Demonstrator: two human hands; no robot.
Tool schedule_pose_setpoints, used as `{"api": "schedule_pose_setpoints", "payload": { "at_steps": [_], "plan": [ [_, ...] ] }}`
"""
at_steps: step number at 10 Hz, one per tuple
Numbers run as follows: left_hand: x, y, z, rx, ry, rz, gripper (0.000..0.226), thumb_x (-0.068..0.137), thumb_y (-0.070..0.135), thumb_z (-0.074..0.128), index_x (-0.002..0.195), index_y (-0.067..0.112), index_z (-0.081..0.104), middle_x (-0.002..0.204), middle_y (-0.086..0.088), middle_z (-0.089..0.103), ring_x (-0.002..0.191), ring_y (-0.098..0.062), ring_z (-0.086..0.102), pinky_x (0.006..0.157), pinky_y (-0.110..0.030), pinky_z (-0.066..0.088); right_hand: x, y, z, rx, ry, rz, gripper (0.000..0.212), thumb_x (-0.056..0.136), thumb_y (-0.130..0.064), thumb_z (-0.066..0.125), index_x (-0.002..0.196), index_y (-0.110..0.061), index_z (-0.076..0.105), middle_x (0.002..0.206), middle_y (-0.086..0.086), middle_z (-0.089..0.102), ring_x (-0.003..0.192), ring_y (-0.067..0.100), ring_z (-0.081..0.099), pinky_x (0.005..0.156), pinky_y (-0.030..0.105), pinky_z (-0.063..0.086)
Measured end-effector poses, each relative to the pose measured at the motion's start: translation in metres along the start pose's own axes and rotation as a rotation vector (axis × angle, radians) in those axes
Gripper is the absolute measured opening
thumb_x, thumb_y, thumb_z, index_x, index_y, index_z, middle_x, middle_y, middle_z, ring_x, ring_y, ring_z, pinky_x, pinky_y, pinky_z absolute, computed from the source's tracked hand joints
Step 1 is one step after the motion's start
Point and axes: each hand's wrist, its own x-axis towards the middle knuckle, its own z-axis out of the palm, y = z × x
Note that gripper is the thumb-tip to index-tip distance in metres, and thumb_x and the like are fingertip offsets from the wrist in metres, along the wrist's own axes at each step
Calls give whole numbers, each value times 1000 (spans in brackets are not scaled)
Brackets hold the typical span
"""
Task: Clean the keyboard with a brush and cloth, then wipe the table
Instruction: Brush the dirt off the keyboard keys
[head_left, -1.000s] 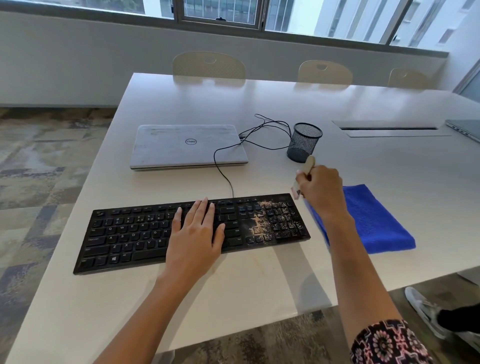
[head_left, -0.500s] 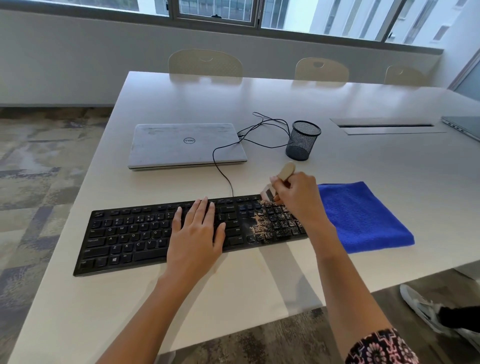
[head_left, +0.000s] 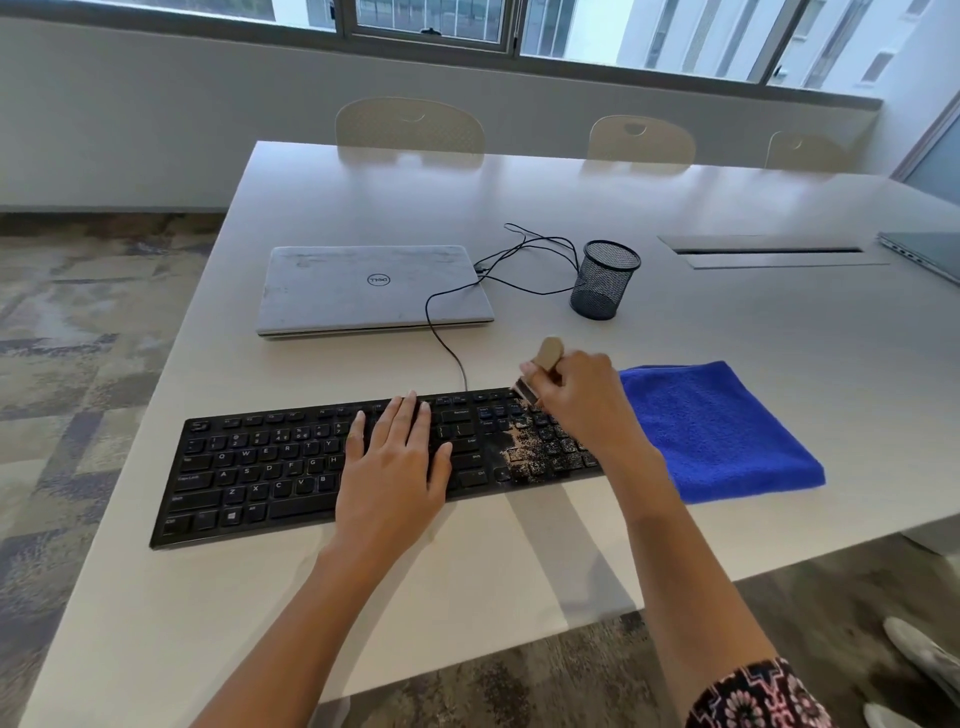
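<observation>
Head view: a black keyboard (head_left: 270, 467) lies along the near part of the white table (head_left: 467, 597), its cable (head_left: 447, 343) running back toward a closed laptop (head_left: 371, 286). The left hand (head_left: 395, 462) lies flat on the middle keys, fingers straight and close together, thumb out to the side; it holds nothing. The right hand (head_left: 582, 400) has its fingers curled round the brush (head_left: 548, 356). The tan handle end projects above the knuckles, and the bristle end is down at the far edge of the keyboard's right-hand block. Brown crumbs (head_left: 540, 447) cover that block and the keys just left of it. A blue cloth (head_left: 722, 431) lies folded on the table just beside the keyboard's right end, untouched.

Assessment: the brushing step is in hand; cloth work and table wiping are not yet begun.

Recommended practice:
- Use short, light strokes from the far row toward the near edge, bristles angled into the gaps between keys so grit lifts out rather than packs down.
- Sweep in one direction, away from the clean left keys.
- Bear down with the left palm firmly enough to stop the keyboard sliding.

Risk: crumbs may scatter onto the cloth or toward the mesh pen cup (head_left: 602, 280). Direct them onto bare table for the later wipe.
</observation>
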Motion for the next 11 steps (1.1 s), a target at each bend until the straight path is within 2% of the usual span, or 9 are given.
{"api": "schedule_pose_setpoints", "payload": {
  "at_steps": [1,3,4,5,6,7,8,10,11],
  "plan": [
    [0,0,0,-2,-2,-3,64,96,50,22,140,12,51,149,-8,45,140,-21,39,116,-52,24,5,1,-15,9,-17,0,40,97,-36,63,78,-3,72,64,6,65,55,19,58,52,24,43],
    [0,0,0,-2,-2,1,64,97,49,23,139,11,51,148,-8,46,139,-21,40,115,-52,25,16,0,-16,60,123,20,38,98,-35,62,85,-2,76,71,9,71,61,22,65,61,31,51],
    [0,0,-1,-1,1,2,64,97,49,23,139,11,51,148,-8,46,139,-21,40,115,-52,26,13,-3,-10,63,91,62,39,98,-35,61,76,-4,71,61,3,63,51,13,56,51,17,40],
    [1,0,0,4,2,0,63,97,49,24,139,11,52,148,-8,46,139,-22,40,115,-53,26,4,-5,-4,54,18,73,41,99,-34,60,65,-12,59,55,-3,55,47,10,53,44,15,33],
    [0,0,0,3,-1,0,63,97,49,24,139,12,52,148,-8,46,139,-21,40,115,-52,26,1,-3,-9,30,-30,66,44,98,-33,60,62,-10,58,57,4,61,51,20,62,46,24,43],
    [0,-1,0,3,4,-1,63,96,49,24,138,11,52,148,-8,46,139,-22,41,115,-53,27,5,1,-21,62,-45,62,42,97,-32,63,64,-4,63,62,11,68,58,29,68,61,42,58],
    [0,0,0,5,0,0,63,96,49,23,138,11,52,147,-8,47,138,-22,41,115,-53,27,10,1,-23,121,26,55,42,96,-33,64,67,-3,67,63,12,69,58,30,68,64,48,58],
    [0,-1,0,0,-2,6,65,96,50,22,140,12,51,149,-8,45,140,-22,39,116,-52,25,4,-1,-9,106,39,43,40,98,-38,61,86,-2,75,68,10,70,61,25,67,64,42,57],
    [0,-1,0,-4,-3,1,64,97,49,22,140,12,50,149,-8,44,140,-21,38,116,-52,24,-7,4,-10,88,-47,60,42,99,-32,60,71,-1,69,63,15,68,59,32,67,59,39,55]
  ]
}}
